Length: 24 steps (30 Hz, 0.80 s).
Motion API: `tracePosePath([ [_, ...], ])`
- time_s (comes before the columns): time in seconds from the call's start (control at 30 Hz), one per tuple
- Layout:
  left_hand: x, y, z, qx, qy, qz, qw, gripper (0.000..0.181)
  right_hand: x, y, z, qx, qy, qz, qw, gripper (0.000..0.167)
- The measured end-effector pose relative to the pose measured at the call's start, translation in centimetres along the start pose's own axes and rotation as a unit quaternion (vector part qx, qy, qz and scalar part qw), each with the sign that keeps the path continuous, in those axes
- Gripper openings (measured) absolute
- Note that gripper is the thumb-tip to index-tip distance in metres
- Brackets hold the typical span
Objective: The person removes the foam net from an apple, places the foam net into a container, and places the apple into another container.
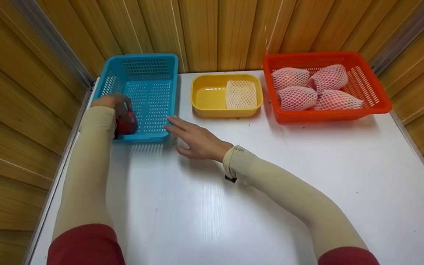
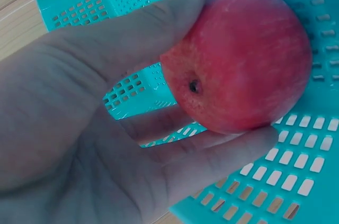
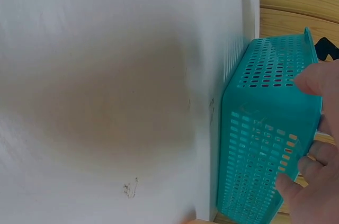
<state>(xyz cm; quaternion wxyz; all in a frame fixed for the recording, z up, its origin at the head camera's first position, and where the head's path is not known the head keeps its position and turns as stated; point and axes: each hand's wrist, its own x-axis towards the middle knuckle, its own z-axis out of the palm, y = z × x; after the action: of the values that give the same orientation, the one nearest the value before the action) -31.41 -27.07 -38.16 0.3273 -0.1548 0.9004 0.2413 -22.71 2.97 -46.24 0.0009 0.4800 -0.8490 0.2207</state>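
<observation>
A red apple (image 1: 127,126) is in the near left part of the blue perforated basket (image 1: 145,137). My left hand (image 1: 113,102) reaches into that basket and holds the apple. In the left wrist view, the thumb lies on one side of the apple (image 2: 243,60) and the fingers on the other, with its dark-centred end facing the palm. My right hand (image 1: 205,142) is at the basket's near right corner, its fingertips at the rim and the fingers loosely extended. The right wrist view has the basket's outer walls (image 3: 259,128) beside the right hand (image 3: 318,187).
A yellow container (image 1: 212,113) holds white foam netting (image 1: 241,95) to the right of the blue basket. Farther right, an orange basket (image 1: 329,117) contains several fruits in pinkish foam nets (image 1: 297,98). Wooden panelling (image 1: 215,33) borders the white table (image 1: 197,206) behind and at both sides.
</observation>
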Motion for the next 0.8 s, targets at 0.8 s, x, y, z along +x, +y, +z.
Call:
tracePosePath([
  [0.8,-1.4,-0.1,-0.6,0.121,0.055,0.132,0.9822,0.067,-0.4,0.5,0.0,0.007,0.037,-0.033,0.9988,0.066],
])
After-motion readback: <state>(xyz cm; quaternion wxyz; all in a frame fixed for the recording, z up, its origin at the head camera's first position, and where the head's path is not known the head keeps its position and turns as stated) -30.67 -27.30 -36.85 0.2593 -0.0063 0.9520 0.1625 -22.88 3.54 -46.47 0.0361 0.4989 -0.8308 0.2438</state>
